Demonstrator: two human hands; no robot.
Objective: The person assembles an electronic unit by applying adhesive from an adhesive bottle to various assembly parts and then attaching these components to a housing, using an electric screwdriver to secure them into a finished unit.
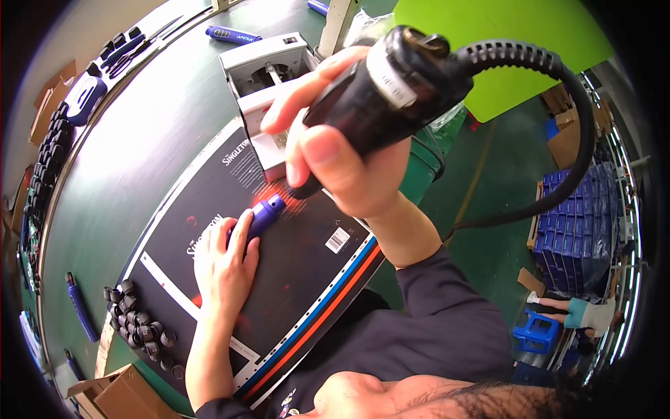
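Observation:
My right hand (356,171) grips a black electric screwdriver (349,112), its thick ribbed cable (579,126) looping off to the right. The driver's nose points down at the near end of a blue tube-shaped body (264,215); I cannot tell whether its bit touches. My left hand (227,269) holds that tube down on a black printed mat (293,272), fingers around its far part. A red glow falls on the mat by the driver tip. Just behind stands a white screw feeder (262,49), partly hidden by my right hand.
Many black caps (136,325) lie left of my left forearm, above a cardboard box (129,394). More blue tubes (234,35) rest on the green table (105,202). At right are stacked blue crates (572,223), a blue stool (536,332) and another person (583,314).

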